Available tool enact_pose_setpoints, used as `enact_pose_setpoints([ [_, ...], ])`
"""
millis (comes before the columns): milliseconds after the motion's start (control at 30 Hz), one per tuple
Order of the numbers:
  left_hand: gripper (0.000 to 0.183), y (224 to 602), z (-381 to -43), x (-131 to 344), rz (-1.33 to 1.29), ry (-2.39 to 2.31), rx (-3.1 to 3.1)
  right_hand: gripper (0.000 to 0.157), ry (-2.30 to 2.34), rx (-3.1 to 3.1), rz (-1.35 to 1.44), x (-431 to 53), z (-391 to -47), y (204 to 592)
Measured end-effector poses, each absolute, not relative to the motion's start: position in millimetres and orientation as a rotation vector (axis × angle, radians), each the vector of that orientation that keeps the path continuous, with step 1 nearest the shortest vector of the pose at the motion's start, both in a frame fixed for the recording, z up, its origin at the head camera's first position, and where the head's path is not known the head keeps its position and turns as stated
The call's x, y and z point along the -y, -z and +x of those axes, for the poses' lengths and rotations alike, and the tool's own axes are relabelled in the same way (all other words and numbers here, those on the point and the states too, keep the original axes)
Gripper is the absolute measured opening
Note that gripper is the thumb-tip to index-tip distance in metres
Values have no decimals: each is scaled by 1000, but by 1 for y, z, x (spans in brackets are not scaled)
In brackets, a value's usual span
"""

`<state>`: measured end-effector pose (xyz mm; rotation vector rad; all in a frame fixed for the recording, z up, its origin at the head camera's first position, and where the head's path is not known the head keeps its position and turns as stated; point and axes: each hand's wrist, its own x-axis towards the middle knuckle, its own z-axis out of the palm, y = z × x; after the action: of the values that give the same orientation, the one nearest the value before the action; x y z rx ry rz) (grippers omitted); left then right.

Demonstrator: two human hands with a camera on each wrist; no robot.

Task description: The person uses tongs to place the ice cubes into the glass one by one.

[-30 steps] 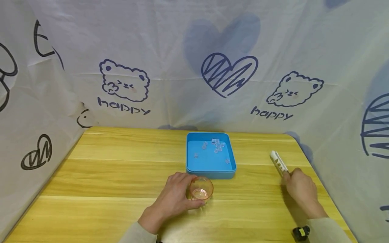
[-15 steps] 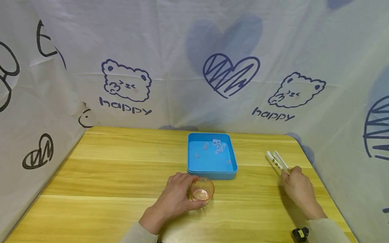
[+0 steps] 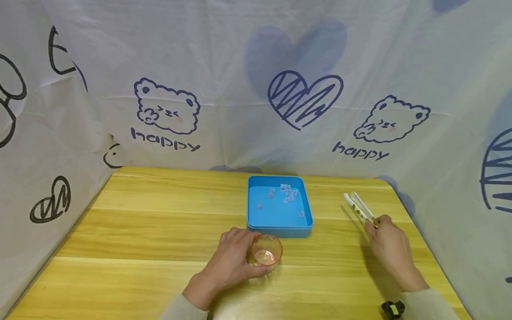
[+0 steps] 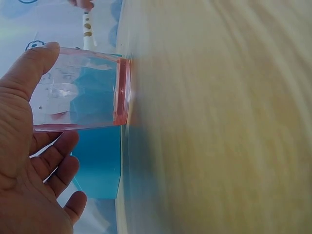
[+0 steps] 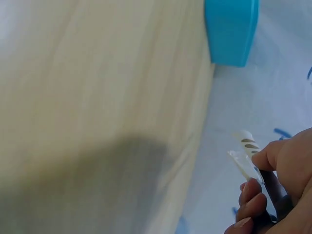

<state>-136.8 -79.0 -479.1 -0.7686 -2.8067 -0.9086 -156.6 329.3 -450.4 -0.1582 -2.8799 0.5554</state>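
Note:
My left hand [image 3: 230, 258] holds a clear pinkish-orange cup [image 3: 266, 251] upright on the table, thumb on the near side and fingers on the far side. In the left wrist view the cup [image 4: 87, 92] looks see-through, its base on the wood. My right hand [image 3: 390, 242] grips a pair of tongs [image 3: 358, 205] with white, dark-spotted arms, its tips apart with nothing between them. The tongs are raised off the table on the right. Behind the cup sits a shallow blue tray [image 3: 280, 232] with several small clear cubes [image 3: 290, 194] in it.
The wooden table [image 3: 160, 222] ends at a white printed cloth [image 3: 232, 89] that hangs behind it and at both sides. A black object with a yellow patch [image 3: 393, 310] is beside the right sleeve.
The tongs' tips have spread apart. My right hand has moved a little left and away from me with them. My left hand and the cup have stayed in place.

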Motion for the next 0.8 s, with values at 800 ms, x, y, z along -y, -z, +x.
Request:
enact_pose_setpoints([
  [800, 76, 469, -139, 80, -807, 739, 2842, 29, -576, 2891, 201, -236, -166, 402],
])
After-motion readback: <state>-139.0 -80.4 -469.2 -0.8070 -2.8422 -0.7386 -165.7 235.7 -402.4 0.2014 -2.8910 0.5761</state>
